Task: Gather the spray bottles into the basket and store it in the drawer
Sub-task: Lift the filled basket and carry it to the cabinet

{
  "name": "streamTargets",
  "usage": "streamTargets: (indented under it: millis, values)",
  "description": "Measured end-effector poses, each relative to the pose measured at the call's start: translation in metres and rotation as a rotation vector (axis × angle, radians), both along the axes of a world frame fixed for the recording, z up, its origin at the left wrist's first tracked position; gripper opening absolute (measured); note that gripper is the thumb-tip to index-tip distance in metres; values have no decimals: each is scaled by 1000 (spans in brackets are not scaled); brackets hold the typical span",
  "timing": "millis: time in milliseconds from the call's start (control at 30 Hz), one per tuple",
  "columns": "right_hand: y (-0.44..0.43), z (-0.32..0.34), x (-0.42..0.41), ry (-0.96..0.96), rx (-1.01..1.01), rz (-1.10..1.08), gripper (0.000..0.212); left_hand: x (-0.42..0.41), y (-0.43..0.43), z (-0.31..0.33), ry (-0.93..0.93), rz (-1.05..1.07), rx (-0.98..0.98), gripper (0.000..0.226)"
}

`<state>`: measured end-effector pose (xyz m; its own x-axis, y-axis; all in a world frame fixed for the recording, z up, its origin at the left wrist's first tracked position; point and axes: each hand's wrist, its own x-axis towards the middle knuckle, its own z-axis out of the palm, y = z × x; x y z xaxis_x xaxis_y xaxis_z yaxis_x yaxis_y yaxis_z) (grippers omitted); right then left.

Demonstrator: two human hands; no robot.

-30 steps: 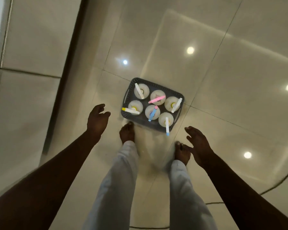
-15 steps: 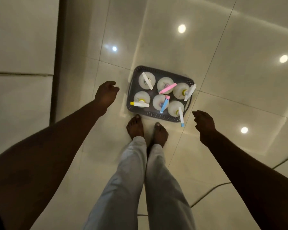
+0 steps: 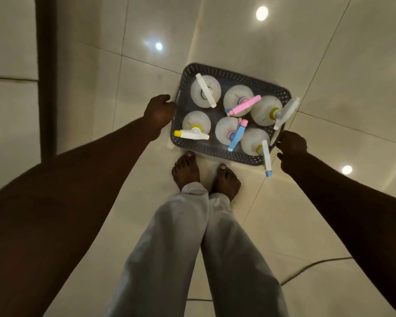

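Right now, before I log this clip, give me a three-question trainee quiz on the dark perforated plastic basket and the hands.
1. How many white spray bottles stand in the dark perforated plastic basket?
2. True or false: the left hand is at the basket's left end and the right hand at its right end.
3. Which trigger head overhangs the basket's near rim? A pink; B white with blue tip; C white with yellow tip.

Key: 1. Six. 2. True. 3. B.

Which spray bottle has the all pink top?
The middle bottle in the far row of the basket: its pink sprayer is pink along its length. The others' sprayers are white or blue.
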<state>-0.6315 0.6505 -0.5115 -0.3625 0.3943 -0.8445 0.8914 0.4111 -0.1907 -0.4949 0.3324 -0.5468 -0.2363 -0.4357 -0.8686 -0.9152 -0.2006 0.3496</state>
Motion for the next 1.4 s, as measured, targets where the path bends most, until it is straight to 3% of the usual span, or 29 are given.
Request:
streamTargets:
  millis: [133,333,533,800,1133,1400]
  values:
    - [4,-16,-5,52,-84,-62,27,-4,6,-5,70,49,-20,18]
    - [8,-16,-4,107,-107,-10,25,-4,6,-10,67,164,3,31]
    - [15,25,-2,134,-120,31,25,4,12,32,79,204,-29,19]
    - [14,145,-5,197,-122,177,21,27,11,151,154,276,-88,20]
    - [-29,355,-17,307,-283,426,19,69,-3,369,195,415,-142,41]
    - [-95,466,-1,284,-362,609,15,153,-10,485,197,650,-137,31]
